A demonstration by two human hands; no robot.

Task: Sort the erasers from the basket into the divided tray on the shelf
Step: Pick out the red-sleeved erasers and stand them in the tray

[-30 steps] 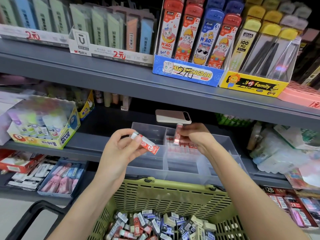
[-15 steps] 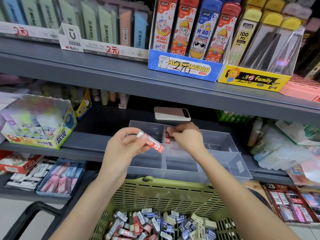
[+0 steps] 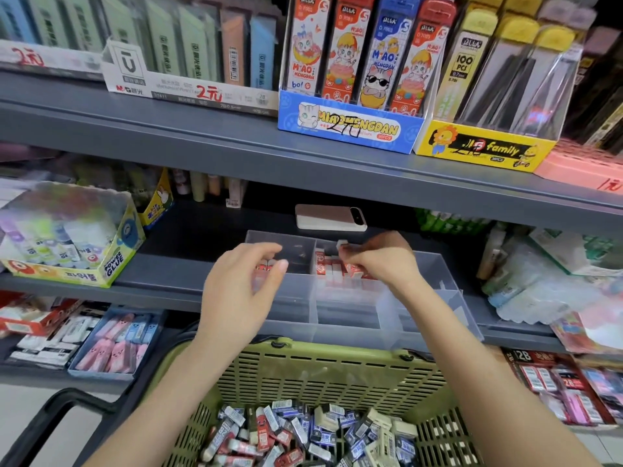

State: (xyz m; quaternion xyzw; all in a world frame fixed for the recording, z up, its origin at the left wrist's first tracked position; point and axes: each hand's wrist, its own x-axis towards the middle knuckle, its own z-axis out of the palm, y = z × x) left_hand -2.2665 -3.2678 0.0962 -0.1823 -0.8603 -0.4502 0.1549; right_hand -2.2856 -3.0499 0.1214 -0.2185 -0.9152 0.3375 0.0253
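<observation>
A person stands at a shop shelf (image 3: 175,269). A clear divided tray (image 3: 337,326) sits on that shelf, and both hands are over it.

The right hand (image 3: 382,261) is at the middle part of the tray. Its grip is pressed together on a small eraser (image 3: 341,245). The white end of this eraser sticks up past the fingertips. Just under this hand, a row of red and white erasers (image 3: 328,269) stands side by side at the back of the middle part.

The left hand (image 3: 241,293) is over the left part of the tray. Its fingers are bent, and the thumb is near the first finger. A red eraser (image 3: 262,266) peeks out behind those fingers. It is hard to tell if the grip pinches it or if it just sits in the tray.

A green basket (image 3: 320,375) is below the tray, close to the person. Its far rim is just beside the front wall of the tray. A heap of loose erasers (image 3: 303,433) lies in the basket, red ones, blue ones and pale ones all mixed up.

A phone (image 3: 330,217) lies flat on the shelf just behind the tray. A glue box (image 3: 101,264) stands on the same shelf, well off to the left. On the shelf above, a blue box (image 3: 347,129) holds tall packs with cartoon cats.
</observation>
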